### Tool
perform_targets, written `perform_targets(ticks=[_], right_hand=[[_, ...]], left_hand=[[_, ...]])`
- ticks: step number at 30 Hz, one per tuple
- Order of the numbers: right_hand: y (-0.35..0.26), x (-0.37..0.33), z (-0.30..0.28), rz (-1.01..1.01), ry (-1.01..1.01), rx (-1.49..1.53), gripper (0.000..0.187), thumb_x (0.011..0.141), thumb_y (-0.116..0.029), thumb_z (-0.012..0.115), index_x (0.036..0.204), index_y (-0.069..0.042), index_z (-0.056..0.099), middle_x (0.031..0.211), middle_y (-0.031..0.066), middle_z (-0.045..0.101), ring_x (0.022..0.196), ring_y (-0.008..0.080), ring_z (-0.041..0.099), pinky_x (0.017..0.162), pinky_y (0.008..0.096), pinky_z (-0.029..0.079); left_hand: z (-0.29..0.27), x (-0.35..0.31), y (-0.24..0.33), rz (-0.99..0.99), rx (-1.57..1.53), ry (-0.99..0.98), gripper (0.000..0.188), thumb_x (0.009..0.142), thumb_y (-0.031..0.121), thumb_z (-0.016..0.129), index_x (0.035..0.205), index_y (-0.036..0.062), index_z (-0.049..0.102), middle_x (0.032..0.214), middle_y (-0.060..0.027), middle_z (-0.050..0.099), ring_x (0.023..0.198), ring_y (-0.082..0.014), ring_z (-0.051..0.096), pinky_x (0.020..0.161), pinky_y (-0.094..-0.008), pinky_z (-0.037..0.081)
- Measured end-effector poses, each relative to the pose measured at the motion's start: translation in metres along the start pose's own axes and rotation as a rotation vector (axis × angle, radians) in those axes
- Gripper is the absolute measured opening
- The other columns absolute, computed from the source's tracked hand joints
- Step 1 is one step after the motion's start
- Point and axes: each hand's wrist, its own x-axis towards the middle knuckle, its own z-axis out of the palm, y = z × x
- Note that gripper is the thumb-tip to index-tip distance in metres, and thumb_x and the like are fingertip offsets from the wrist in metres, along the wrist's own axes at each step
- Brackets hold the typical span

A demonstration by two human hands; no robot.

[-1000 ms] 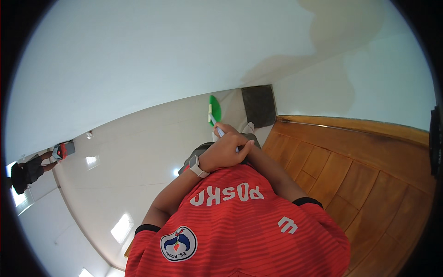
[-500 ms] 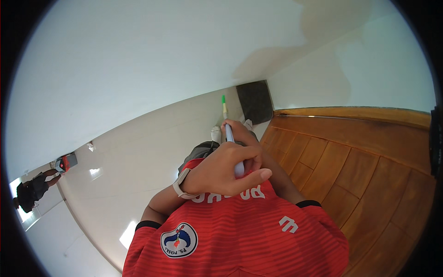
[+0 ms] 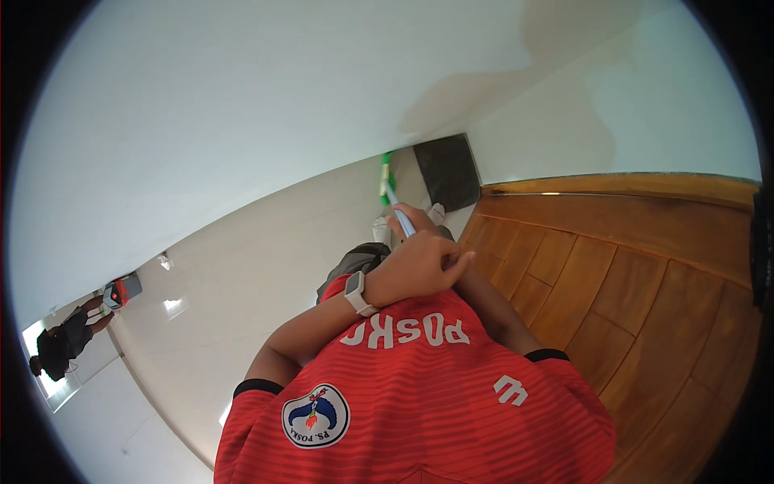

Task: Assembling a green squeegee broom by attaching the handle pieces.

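A broom [image 3: 384, 187] with a pale yellow and green head and a light, bluish-white handle reaches down to the tiled floor, its head close to the wall. Higher up the handle, my left hand [image 3: 414, 270], with a pale smartwatch on its wrist, is closed around the upper end with the thumb stuck out. My right hand [image 3: 417, 218] is wrapped around the handle lower down, nearer the head. My left hand partly covers my right forearm and hides the handle's top end.
A dark square mat [image 3: 446, 171] lies in the corner by the walls, beside my feet in white socks. Brown wood-look panelling [image 3: 597, 282] spans the right. Far left, another person [image 3: 64, 343] in dark clothes stands by a grey and red object [image 3: 121, 292].
The broom head has swung toward the wall and turned, showing more green. Both hands have shifted, the left one moving up and away from my chest.
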Motion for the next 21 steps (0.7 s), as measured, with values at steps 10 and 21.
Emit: perform_targets(ticks=[10, 21], right_hand=[[-0.002, 0.008, 0.036, 0.073, -0.368, 0.168, 0.024, 0.091, -0.018, 0.07, 0.109, -0.004, 0.061, 0.079, 0.0115, 0.062, 0.071, 0.0257, 0.059, 0.064, 0.0379, 0.048], [-0.075, 0.007, -0.037, 0.128, -0.187, 0.116, 0.032, 0.083, -0.026, 0.073, 0.106, -0.007, 0.063, 0.098, 0.0161, 0.064, 0.088, 0.0349, 0.064, 0.074, 0.041, 0.051]], left_hand=[[-0.01, -0.005, 0.003, -0.023, 0.025, 0.019, 0.042, 0.093, 0.03, 0.065, 0.065, -0.0001, 0.056, 0.057, -0.0147, 0.06, 0.054, -0.0327, 0.062, 0.054, -0.0408, 0.047], [-0.054, -0.025, 0.057, 0.047, -0.15, 0.067, 0.035, 0.091, 0.023, 0.069, 0.068, 0.0011, 0.054, 0.057, -0.0102, 0.057, 0.048, -0.0234, 0.055, 0.05, -0.035, 0.042]])
